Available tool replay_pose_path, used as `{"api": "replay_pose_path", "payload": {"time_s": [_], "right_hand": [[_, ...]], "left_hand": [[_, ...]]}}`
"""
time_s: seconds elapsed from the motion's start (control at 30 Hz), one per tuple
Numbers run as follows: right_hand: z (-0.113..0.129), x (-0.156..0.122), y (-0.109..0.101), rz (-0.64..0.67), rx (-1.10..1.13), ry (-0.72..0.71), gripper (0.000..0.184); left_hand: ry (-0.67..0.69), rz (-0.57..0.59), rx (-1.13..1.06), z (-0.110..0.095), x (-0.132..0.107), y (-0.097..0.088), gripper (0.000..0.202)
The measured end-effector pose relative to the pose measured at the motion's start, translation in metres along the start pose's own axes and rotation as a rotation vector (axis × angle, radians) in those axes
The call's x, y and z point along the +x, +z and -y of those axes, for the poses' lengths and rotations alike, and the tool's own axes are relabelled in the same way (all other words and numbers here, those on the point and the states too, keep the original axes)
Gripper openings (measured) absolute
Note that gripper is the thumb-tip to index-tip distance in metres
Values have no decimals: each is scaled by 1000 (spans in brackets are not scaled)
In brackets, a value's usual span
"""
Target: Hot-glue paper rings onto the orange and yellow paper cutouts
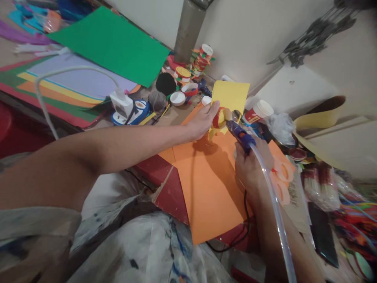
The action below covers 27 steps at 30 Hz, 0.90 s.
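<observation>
Around: I see cup (259, 112) near gun (243, 136), orange sheet (216, 196) beneath.
Ring (217, 119): by the nozzle (229, 124), above sheet.
My left hand (203, 121): narrow, pinching ring.
My right hand (255, 161): wrapped round gun.

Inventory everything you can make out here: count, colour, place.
Glue gun: 1, blue, in right grip
Glue stick: 1, clear, at the gun's rear
Ring: 1, red and yellow, by the nozzle
Yellow paper: 1, yellow, behind the ring
Orange paper: at least 1, orange, below the ring
Green sheet: 1, green, upper left
Coloured sheets: several, lavender uppermost, left
Power strip: 1, blue and white, left of centre
Plug adapter: 1, white, on the power strip
Balls: 2, black and grey, upper centre
Plastic bag: 1, whitish, right
Small clutter: too blurred to count, mixed, right edge
Left grip: 1, bare, at the ring
Right grip: 1, bare, round the gun
</observation>
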State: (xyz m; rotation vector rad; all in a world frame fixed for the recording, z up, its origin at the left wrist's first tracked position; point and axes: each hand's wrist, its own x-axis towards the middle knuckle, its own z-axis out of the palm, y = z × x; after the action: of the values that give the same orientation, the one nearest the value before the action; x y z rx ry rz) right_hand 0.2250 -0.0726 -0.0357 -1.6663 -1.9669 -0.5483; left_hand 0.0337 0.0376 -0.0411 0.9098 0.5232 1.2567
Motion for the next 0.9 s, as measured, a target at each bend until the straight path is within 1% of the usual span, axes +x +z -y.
{"api": "replay_pose_path", "payload": {"time_s": [0.1, 0.27, 0.33, 0.4, 0.53, 0.63, 0.73, 0.9], "right_hand": [[-5, 1, 0, 10, 5, 11, 44], [-25, 1, 3, 44, 96, -66, 46], [-25, 1, 4, 32, 114, -61, 45], [-19, 1, 4, 1, 123, -42, 43], [-8, 3, 3, -28, 162, -52, 38], [-7, 5, 3, -19, 172, -59, 37], [-7, 5, 3, 2, 156, -33, 39], [-7, 4, 2, 22, 96, 4, 42]], "left_hand": [[-66, 16, -44, -7, -4, 5, 40], [-210, -13, -143, -18, -11, 13, 46], [-233, -18, -137, -19, -11, 14, 46], [-256, -25, -132, -17, -11, 14, 45], [-277, -36, -137, -11, -10, 13, 43], [-286, -44, -166, -9, -10, 13, 39], [-293, -45, -174, -9, -11, 13, 39], [-228, -14, -68, -9, -10, 12, 43]]}}
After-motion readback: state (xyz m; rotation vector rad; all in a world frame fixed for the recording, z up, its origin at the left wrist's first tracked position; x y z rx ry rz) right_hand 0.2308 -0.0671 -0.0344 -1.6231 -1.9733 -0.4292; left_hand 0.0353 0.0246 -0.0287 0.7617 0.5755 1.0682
